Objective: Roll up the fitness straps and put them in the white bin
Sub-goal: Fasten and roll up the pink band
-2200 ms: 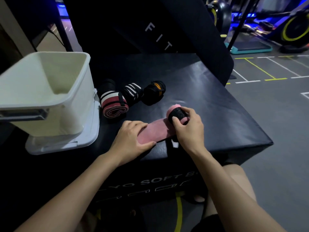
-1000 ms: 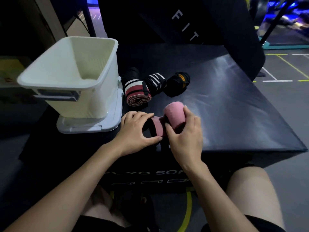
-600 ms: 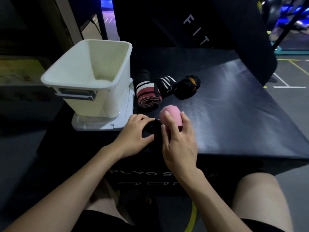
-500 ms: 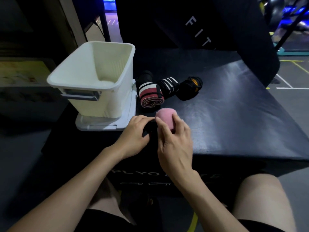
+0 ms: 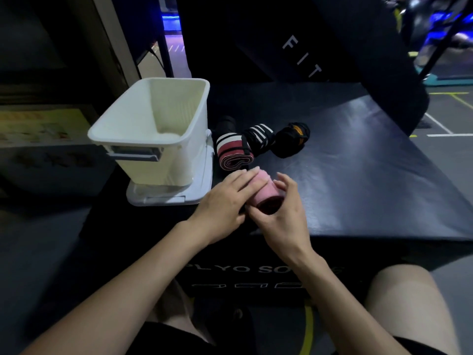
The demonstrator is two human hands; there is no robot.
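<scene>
The pink strap (image 5: 266,192), wound into a tight roll, sits between a person's two hands near the front edge of the black plyo box (image 5: 358,180), left of its middle. The right hand (image 5: 282,216) curls around the roll from the near and right sides, thumb and fingers wrapped about it, with the dark open end of the roll facing the camera. The left hand (image 5: 225,199) lies over the roll's left side with its fingers fairly straight, the fingertips resting on the pink fabric.

Just behind the hands lies a red-and-white rolled strap (image 5: 234,152), bound by a black band. Beside it, to the right, sits a black-and-white striped rolled strap (image 5: 258,135), and further right a black rolled strap with an orange mark (image 5: 291,138). A dark roll (image 5: 225,123) shows behind the red-and-white one, hard to make out in the dim light.

The white bin (image 5: 151,134) stands upright at the box's left edge, on a flat white lid (image 5: 169,198), just beside the red-and-white roll. What can be seen of its inside shows no straps.

The person's bare knee (image 5: 399,293) shows below the box's front face, which carries pale lettering.
</scene>
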